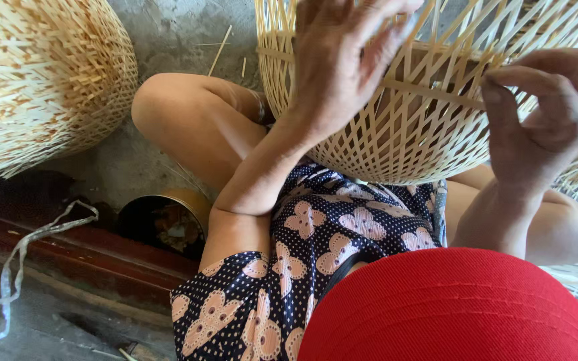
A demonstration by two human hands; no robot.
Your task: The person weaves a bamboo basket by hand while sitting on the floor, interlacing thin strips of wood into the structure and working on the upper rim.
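The right hand (550, 113) is pinching a thin bamboo strip (436, 90), its grip clenched on the strip's end against the wall of the half-woven basket (396, 147) that is resting over the person's lap. The left hand (342, 60) is lying spread and released on the basket, left of that grip, steadying it. It looks like weaving in progress; threading the strip further would call for a firm brace and a clear gap.
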